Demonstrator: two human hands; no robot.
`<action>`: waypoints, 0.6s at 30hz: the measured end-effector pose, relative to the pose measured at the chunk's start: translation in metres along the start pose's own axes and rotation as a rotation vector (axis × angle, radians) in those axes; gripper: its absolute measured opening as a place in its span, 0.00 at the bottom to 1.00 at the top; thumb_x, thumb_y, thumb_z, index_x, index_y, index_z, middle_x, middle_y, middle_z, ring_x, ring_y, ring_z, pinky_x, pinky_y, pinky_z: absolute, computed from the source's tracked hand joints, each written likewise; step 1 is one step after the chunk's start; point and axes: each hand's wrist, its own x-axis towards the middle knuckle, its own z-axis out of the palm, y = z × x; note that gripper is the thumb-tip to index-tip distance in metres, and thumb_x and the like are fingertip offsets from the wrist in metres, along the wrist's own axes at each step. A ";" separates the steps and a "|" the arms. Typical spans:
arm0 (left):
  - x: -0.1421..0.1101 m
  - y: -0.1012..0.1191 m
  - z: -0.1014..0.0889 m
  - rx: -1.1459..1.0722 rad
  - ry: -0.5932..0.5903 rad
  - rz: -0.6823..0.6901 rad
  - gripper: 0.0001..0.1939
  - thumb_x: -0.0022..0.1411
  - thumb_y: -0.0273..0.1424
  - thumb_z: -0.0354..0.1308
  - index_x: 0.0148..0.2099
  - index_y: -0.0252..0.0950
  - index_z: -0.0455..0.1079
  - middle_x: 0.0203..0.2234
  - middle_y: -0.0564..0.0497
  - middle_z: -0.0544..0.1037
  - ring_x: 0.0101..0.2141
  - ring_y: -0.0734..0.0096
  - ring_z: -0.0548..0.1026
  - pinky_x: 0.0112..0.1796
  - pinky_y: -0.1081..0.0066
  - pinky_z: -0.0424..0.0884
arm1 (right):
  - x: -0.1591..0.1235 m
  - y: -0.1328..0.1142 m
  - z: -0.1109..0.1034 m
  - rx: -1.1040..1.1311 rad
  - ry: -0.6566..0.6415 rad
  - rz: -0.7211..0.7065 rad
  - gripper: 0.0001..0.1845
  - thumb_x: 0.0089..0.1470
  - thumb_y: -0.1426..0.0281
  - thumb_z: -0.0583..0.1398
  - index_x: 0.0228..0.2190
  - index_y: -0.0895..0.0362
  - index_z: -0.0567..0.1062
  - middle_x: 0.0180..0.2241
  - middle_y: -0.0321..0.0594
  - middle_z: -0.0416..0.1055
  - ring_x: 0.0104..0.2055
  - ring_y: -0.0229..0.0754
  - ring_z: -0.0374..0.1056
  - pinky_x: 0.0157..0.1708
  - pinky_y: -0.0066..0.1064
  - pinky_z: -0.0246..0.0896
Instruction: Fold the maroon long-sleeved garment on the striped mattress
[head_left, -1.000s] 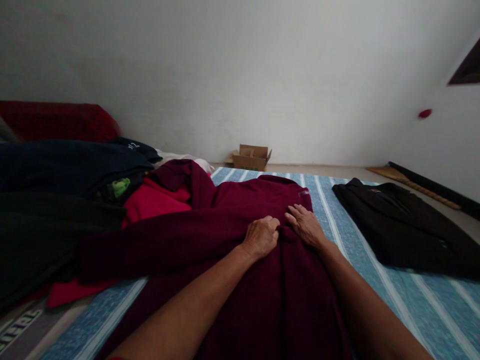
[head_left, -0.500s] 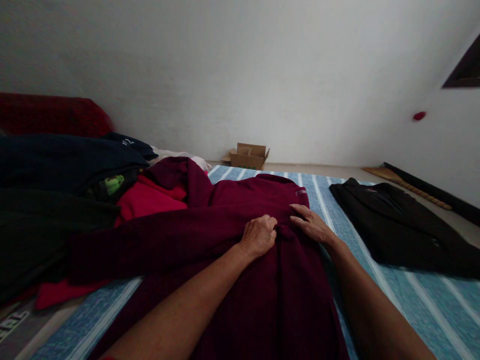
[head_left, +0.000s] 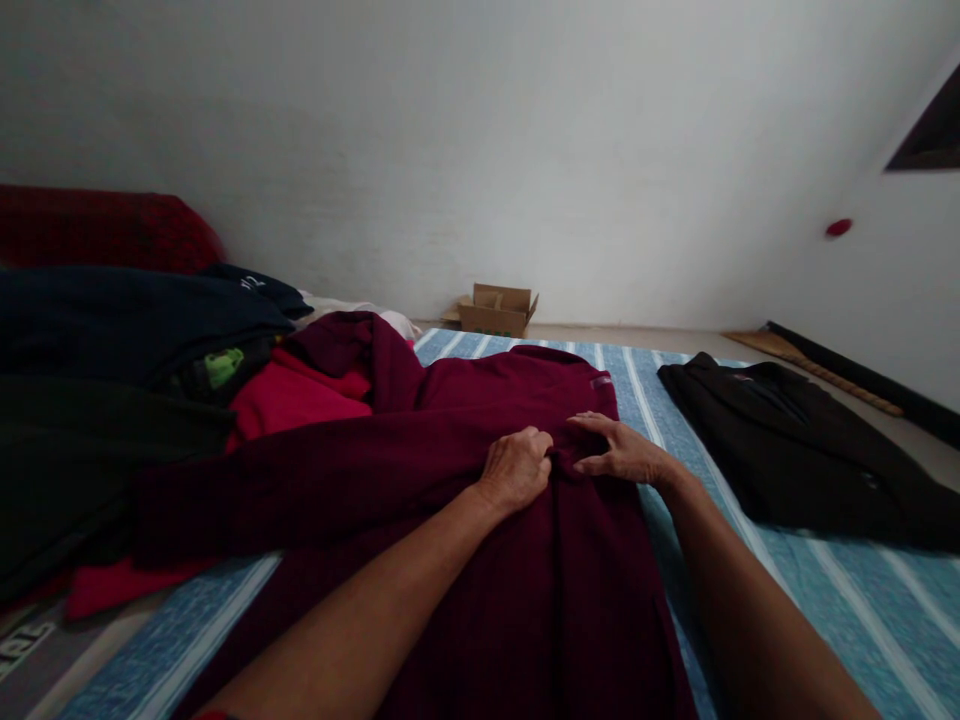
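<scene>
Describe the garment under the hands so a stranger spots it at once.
Below the white wall, find the blue striped sheet. On it lies a long-sleeved maroon garment, its fabric bunched at the left hand. Its purplish tone sets it apart from the brighter red garment under its sleeve and the black garment at right.

The view's bottom edge crops the maroon garment (head_left: 495, 590).
</scene>
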 end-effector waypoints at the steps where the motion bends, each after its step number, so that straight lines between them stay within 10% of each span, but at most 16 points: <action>1: 0.000 0.000 0.000 0.001 0.001 -0.002 0.09 0.56 0.27 0.49 0.38 0.39 0.69 0.34 0.50 0.73 0.35 0.66 0.73 0.35 0.69 0.67 | 0.001 0.001 0.001 -0.014 -0.002 -0.007 0.40 0.42 0.58 0.64 0.56 0.56 0.62 0.60 0.45 0.55 0.63 0.48 0.45 0.60 0.41 0.42; 18: 0.002 0.006 -0.012 -0.023 -0.027 0.016 0.09 0.55 0.26 0.49 0.37 0.37 0.69 0.34 0.50 0.75 0.37 0.65 0.74 0.39 0.69 0.67 | 0.006 -0.001 0.007 -0.165 0.012 -0.065 0.39 0.43 0.59 0.63 0.55 0.62 0.63 0.58 0.54 0.55 0.61 0.53 0.49 0.59 0.43 0.45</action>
